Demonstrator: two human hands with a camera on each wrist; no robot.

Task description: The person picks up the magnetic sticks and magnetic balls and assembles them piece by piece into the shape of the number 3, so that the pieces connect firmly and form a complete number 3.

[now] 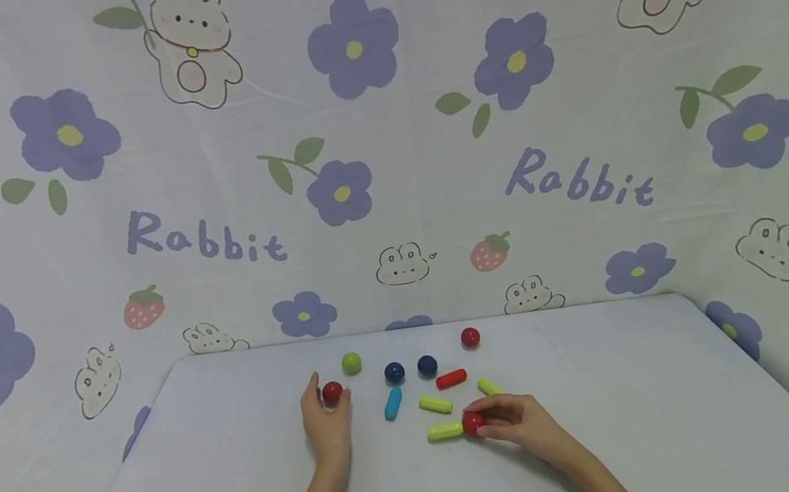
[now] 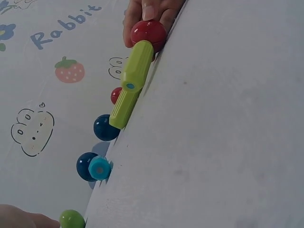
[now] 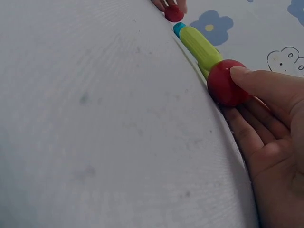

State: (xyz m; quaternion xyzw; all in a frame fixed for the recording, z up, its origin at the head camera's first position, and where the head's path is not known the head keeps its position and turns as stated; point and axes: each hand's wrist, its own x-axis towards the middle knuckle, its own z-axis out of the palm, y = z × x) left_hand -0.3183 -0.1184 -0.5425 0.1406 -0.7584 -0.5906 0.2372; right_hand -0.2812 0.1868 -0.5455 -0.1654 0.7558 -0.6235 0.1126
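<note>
In the head view my left hand curls round a glossy red ball, thumb on its right side and fingers on its left. That ball also shows between fingertips in the right wrist view. My right hand pinches another red ball between thumb and fingers. A yellow-green rod sits end-on against this ball, pointing left. Behind it lie a second yellow-green rod and a third, partly hidden by the right hand.
Farther back are a green ball, two dark blue balls and a red ball. A light blue rod and a red rod lie among them. The white table meets a patterned cloth behind.
</note>
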